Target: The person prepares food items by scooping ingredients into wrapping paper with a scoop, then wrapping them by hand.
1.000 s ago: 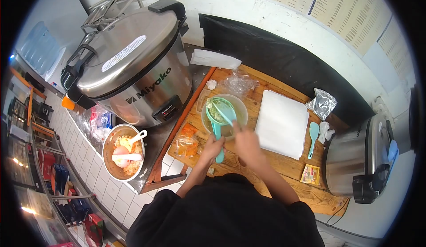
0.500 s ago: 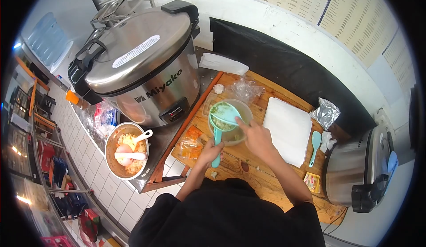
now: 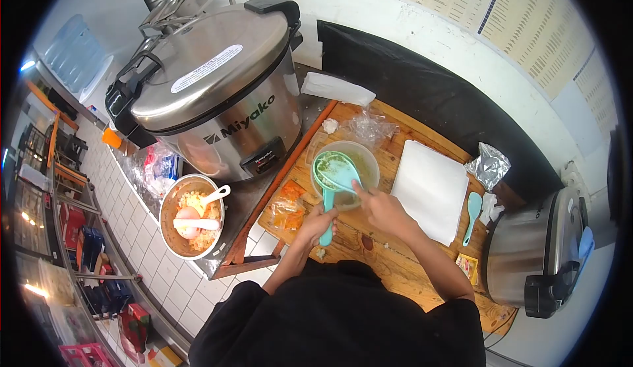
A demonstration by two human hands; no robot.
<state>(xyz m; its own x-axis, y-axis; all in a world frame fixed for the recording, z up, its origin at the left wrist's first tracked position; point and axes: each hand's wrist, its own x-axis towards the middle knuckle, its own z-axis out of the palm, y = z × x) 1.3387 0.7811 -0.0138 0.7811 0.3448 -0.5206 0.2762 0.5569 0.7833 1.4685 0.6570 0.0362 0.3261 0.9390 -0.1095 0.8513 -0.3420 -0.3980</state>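
My left hand (image 3: 317, 226) is closed around the handle of a teal strainer (image 3: 328, 202), its round head above a clear plastic bowl (image 3: 371, 168). Pale green, mushy stuff lies inside the strainer. A light-blue rice paddle (image 3: 341, 177) is gripped in my right hand (image 3: 384, 210), its blade down in the strainer's head and covering part of the contents. The bowl stands on the wooden table (image 3: 376, 281). Left of it lies a plastic bag with orange pieces (image 3: 286, 210).
A big Miyako rice cooker (image 3: 224, 110) stands at left, with a pot of food (image 3: 169, 232) before it. To the right are white paper sheets (image 3: 428, 192), another teal paddle (image 3: 472, 215), crumpled foil (image 3: 489, 166), a small yellow packet (image 3: 467, 268) and a second cooker (image 3: 527, 248).
The paddle's blade has shifted inside the strainer, toward its right side and lower, with my right hand moving slightly. Both hands keep their holds. The whole view has shifted a little.
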